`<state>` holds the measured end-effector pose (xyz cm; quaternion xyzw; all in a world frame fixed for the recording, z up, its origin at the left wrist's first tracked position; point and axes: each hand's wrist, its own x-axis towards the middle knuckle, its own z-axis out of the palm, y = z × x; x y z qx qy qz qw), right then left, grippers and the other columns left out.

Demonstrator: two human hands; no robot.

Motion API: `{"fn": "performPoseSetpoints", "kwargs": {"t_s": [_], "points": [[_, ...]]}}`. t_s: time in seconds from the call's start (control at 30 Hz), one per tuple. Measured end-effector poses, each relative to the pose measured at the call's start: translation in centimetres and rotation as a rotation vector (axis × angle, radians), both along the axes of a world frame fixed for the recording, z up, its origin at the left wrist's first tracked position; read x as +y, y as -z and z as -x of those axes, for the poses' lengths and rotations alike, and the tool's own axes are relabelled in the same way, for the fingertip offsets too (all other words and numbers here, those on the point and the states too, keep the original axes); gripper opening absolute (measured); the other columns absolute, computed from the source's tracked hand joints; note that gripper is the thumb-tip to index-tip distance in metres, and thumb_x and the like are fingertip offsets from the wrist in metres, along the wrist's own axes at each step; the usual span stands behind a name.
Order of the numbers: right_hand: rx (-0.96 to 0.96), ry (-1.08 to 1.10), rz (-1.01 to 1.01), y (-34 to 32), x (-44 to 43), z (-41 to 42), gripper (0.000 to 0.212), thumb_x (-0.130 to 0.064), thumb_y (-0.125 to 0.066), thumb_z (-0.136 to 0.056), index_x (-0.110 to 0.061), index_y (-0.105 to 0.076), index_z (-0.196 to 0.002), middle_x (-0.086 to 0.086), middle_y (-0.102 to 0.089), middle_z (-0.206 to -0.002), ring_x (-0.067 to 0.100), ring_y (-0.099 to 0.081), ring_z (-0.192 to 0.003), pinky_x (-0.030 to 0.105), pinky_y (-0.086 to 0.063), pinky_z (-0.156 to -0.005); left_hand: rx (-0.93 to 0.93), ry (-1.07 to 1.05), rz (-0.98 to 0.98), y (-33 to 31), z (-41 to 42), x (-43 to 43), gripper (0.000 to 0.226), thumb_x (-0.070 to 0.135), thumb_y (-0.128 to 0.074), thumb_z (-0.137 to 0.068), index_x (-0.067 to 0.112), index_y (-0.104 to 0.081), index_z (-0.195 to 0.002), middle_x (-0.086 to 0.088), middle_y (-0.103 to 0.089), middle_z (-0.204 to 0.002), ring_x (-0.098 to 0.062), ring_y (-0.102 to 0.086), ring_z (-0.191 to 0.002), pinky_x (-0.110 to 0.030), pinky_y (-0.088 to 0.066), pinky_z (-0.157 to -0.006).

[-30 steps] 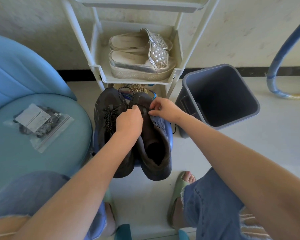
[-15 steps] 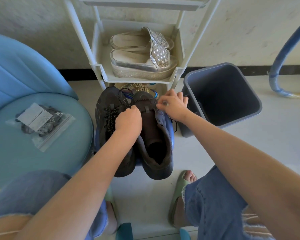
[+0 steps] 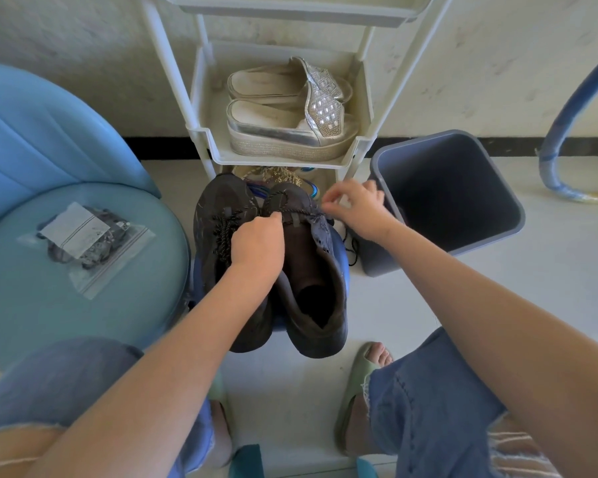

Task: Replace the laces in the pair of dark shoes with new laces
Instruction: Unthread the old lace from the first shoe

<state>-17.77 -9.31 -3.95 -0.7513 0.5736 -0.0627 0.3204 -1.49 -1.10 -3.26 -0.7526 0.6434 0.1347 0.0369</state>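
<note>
On the blue stool [image 3: 49, 305] at the left we see a clear zip bag [image 3: 83, 241] holding dark laces. Both dark shoes stand on the floor below the rack [image 3: 201, 132]. The left shoe [image 3: 218, 229] is fully laced. The left hand [image 3: 256, 246] curls onto the right shoe [image 3: 311, 277], which gapes open. One old lace [image 3: 299, 212] crosses its toe, pinched by the right hand [image 3: 356, 208]. We cannot tell what is in the grey bin [image 3: 456, 201].

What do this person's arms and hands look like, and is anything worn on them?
The left arm and right arm are bare as far as the picture's edge, with no sleeves in view. The left hand and right hand wear no gloves, and no watch, bracelet or ring is visible.
</note>
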Motion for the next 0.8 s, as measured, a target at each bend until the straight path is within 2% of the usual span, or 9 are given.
{"fn": "performPoseSetpoints", "kwargs": {"t_s": [0.17, 0.27, 0.37, 0.43, 0.53, 0.6, 0.67, 0.73, 0.8], "points": [[0.022, -0.106, -0.086, 1.4, 0.6, -1.4, 0.012, -0.032, -0.055, -0.094, -0.024, -0.060, -0.102, -0.005, -0.056, -0.099, 0.024, -0.034, -0.112, 0.031, -0.017, -0.086, -0.007, -0.003, 0.020, 0.3, 0.1, 0.0, 0.022, -0.001, -0.040, -0.094, 0.005, -0.051, -0.112, -0.008, -0.049, -0.073, -0.026, -0.047, -0.067, -0.033, -0.030, -0.052], [0.047, -0.110, -0.151, 1.7, 0.5, -2.3, 0.018, -0.043, -0.058, -0.091, -0.026, -0.056, -0.095, -0.004, -0.060, -0.092, 0.021, -0.042, -0.106, 0.034, -0.019, -0.090, -0.003, -0.008, 0.015, 0.2, 0.1, -0.1, 0.021, 0.003, -0.040, -0.096, 0.005, -0.052, -0.113, -0.013, -0.062, -0.088, -0.032, -0.059, -0.079, -0.034, -0.031, -0.054], [0.078, -0.073, -0.182, 1.7, 0.1, -2.5, 0.019, -0.042, -0.061, -0.090, -0.026, -0.056, -0.081, -0.005, -0.062, -0.083, 0.020, -0.055, -0.100, 0.037, -0.020, -0.096, -0.007, -0.002, 0.000, 0.3, 0.1, 0.0, 0.023, 0.003, -0.039, -0.096, 0.004, -0.051, -0.117, -0.015, -0.064, -0.097, -0.034, -0.062, -0.088, -0.035, -0.035, -0.057], [0.084, -0.070, -0.147, 1.5, -0.3, -2.0, 0.018, -0.040, -0.060, -0.091, -0.023, -0.059, -0.085, -0.007, -0.061, -0.081, 0.021, -0.052, -0.097, 0.034, -0.017, -0.092, -0.017, -0.004, -0.017, 0.3, -0.1, -0.1, 0.025, 0.002, -0.039, -0.096, 0.003, -0.050, -0.119, -0.017, -0.063, -0.100, -0.035, -0.062, -0.090, -0.035, -0.035, -0.059], [0.064, -0.100, -0.077, 0.8, -0.7, -0.7, 0.015, -0.035, -0.060, -0.092, -0.022, -0.067, -0.091, -0.016, -0.053, -0.072, 0.018, -0.033, -0.090, 0.030, -0.011, -0.080, -0.014, 0.004, -0.039, 0.3, -0.1, -0.1, 0.031, -0.002, -0.039, -0.094, 0.004, -0.052, -0.121, -0.017, -0.063, -0.100, -0.036, -0.061, -0.091, -0.035, -0.036, -0.060], [0.085, -0.120, -0.042, 0.4, -1.0, 0.4, 0.014, -0.031, -0.059, -0.094, -0.023, -0.069, -0.088, -0.020, -0.051, -0.073, 0.019, -0.033, -0.092, 0.032, -0.013, -0.084, 0.004, 0.009, -0.065, 0.2, 0.0, -0.1, 0.033, -0.005, -0.039, -0.092, 0.006, -0.058, -0.116, -0.013, -0.060, -0.089, -0.034, -0.060, -0.087, -0.036, -0.036, -0.060], [0.230, -0.117, 0.077, 0.2, -1.2, 1.5, 0.017, -0.023, -0.053, -0.096, -0.021, -0.068, -0.089, -0.011, -0.060, -0.080, 0.022, -0.042, -0.095, 0.034, -0.016, -0.089, 0.009, 0.004, -0.091, 0.2, -0.1, -0.2, 0.036, -0.005, -0.038, -0.092, 0.009, -0.057, -0.119, -0.012, -0.057, -0.086, -0.034, -0.059, -0.086, -0.036, -0.036, -0.060], [0.426, -0.034, 0.241, 0.1, -1.1, 2.4, 0.019, -0.011, -0.048, -0.095, -0.015, -0.066, -0.092, 0.003, -0.065, -0.088, 0.026, -0.047, -0.093, 0.036, -0.021, -0.090, -0.008, -0.003, -0.094, 0.1, -0.2, -0.2, 0.046, -0.001, -0.038, -0.094, 0.013, -0.041, -0.138, -0.015, -0.062, -0.100, -0.035, -0.060, -0.093, -0.036, -0.036, -0.061], [0.593, 0.039, 0.348, 0.0, -1.0, 2.8, 0.017, -0.007, -0.047, -0.093, -0.011, -0.064, -0.094, 0.009, -0.064, -0.086, 0.028, -0.050, -0.091, 0.038, -0.025, -0.091, -0.012, -0.009, -0.087, 0.0, -0.1, -0.2, 0.049, 0.001, -0.040, -0.095, 0.009, -0.032, -0.143, -0.017, -0.063, -0.106, -0.034, -0.060, -0.090, -0.036, -0.036, -0.058]]}}
